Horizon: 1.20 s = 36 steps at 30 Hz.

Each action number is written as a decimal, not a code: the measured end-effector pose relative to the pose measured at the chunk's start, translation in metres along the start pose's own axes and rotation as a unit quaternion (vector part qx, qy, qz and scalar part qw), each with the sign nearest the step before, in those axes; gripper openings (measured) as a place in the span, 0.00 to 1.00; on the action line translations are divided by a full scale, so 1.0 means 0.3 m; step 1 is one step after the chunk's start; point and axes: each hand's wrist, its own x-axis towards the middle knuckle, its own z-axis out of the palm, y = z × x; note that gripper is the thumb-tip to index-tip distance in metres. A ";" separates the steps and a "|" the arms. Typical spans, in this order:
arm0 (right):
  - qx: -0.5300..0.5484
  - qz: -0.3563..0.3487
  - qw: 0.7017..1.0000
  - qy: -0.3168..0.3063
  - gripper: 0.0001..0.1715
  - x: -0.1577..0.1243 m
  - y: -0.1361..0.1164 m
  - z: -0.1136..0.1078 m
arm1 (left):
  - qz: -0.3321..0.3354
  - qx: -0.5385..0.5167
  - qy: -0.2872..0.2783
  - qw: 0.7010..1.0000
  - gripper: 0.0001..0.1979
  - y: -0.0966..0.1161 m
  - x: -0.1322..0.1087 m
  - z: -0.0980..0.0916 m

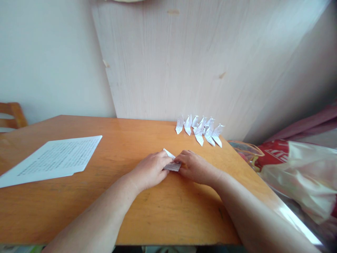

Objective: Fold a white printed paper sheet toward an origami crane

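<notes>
A small folded piece of printed paper (172, 166) is held between my two hands, just above or on the wooden table (158, 218); which of these I cannot tell. My left hand (152, 169) grips its left side with bent fingers, and a white paper point sticks up beyond them. On the right side, my right hand (195, 166) pinches the same paper with thumb and fingers. Much of the folded paper is hidden behind the fingers. Farther back on the right stand several folded paper cranes (199, 131), made of similar printed paper and grouped close together.
A stack of printed sheets (60, 156) lies on the table's left. Behind the table rises a pale wood-grain panel (163, 63). A wooden chair (15, 114) is at the far left. Red and white bags (297, 168) sit beyond the table's right edge.
</notes>
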 end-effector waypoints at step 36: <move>0.107 0.096 0.989 0.034 0.09 0.052 0.053 0.054 | -0.184 0.021 -0.034 0.982 0.13 -0.037 0.017 0.003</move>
